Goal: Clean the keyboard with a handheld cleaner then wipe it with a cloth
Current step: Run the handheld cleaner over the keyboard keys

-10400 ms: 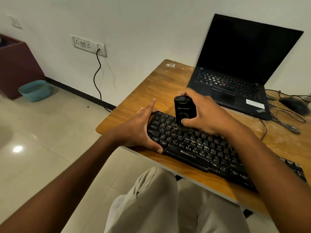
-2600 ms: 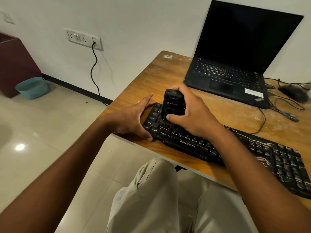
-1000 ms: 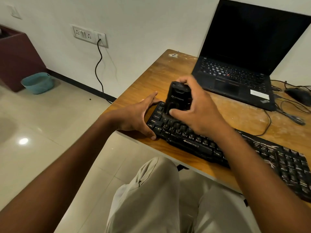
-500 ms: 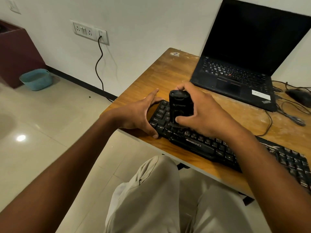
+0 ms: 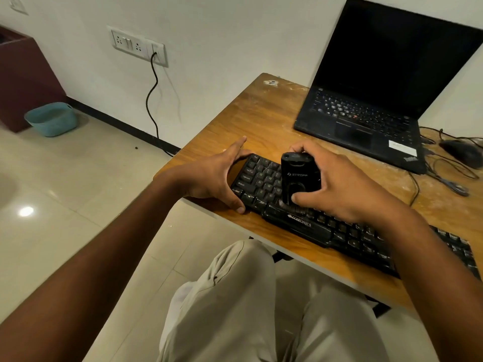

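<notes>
A black keyboard (image 5: 308,223) lies along the near edge of the wooden table (image 5: 264,118). My right hand (image 5: 339,184) grips a black handheld cleaner (image 5: 298,176) held upright, its lower end down on the keys near the keyboard's left part. My left hand (image 5: 214,176) holds the keyboard's left end, thumb at the front edge and index finger stretched along the far side. No cloth is in view.
An open black laptop (image 5: 366,116) stands at the back of the table. A black mouse (image 5: 460,150) and tangled cables (image 5: 441,176) lie to its right. A wall socket with a plugged cable (image 5: 151,100) and a teal basket (image 5: 52,118) are to the left.
The cleaner has shifted a little right and toward me across the left keys over the last second. My left hand has kept its hold on the keyboard's end.
</notes>
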The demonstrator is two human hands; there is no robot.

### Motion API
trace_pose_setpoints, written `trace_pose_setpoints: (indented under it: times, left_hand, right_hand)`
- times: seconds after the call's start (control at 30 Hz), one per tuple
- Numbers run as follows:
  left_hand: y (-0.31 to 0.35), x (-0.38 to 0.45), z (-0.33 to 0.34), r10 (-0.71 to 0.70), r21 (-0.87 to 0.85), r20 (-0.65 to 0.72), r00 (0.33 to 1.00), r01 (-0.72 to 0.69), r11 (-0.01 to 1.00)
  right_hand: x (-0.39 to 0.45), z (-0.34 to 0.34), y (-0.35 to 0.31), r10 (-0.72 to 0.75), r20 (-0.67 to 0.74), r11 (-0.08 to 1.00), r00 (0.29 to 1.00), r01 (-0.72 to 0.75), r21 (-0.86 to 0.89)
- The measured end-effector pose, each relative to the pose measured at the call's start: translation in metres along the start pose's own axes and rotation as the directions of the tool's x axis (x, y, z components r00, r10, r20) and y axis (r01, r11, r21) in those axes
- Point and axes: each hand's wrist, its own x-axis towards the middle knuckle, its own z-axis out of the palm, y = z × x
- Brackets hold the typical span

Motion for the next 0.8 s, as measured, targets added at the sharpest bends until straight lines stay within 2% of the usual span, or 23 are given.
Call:
trace_pose_setpoints:
  times: [0.17,0.23,0.5,0.57,0.7,0.8]
  left_hand:
    - [0.001,-0.002,-0.001,0.01,-0.019,0.012,1.0,-0.01,1.0]
    - [0.002,-0.002,-0.001,0.006,-0.015,0.015,1.0,-0.006,1.0]
    - [0.002,-0.002,0.0,-0.003,0.014,-0.009,1.0,0.003,1.0]
    - [0.002,-0.002,0.0,-0.002,0.009,-0.011,1.0,0.002,1.0]
    - [0.004,-0.004,0.0,-0.004,-0.001,-0.003,1.0,0.004,1.0]
    - [0.003,-0.004,-0.001,-0.001,0.003,0.004,1.0,0.001,1.0]
  right_hand:
    - [0.018,0.017,-0.013,-0.065,-0.167,0.974,0.984,0.098,0.202]
    - [0.023,0.029,-0.011,-0.072,-0.183,0.965,0.98,0.114,0.235]
    - [-0.016,-0.002,0.012,0.01,-0.061,1.0,0.998,-0.01,0.007]
    - [-0.016,-0.005,0.011,0.013,-0.085,1.0,0.996,-0.014,-0.014]
    - [0.0,0.01,0.001,-0.023,-0.218,0.983,0.976,0.062,0.174]
    - [0.01,0.026,-0.004,-0.048,-0.23,0.967,0.972,0.103,0.235]
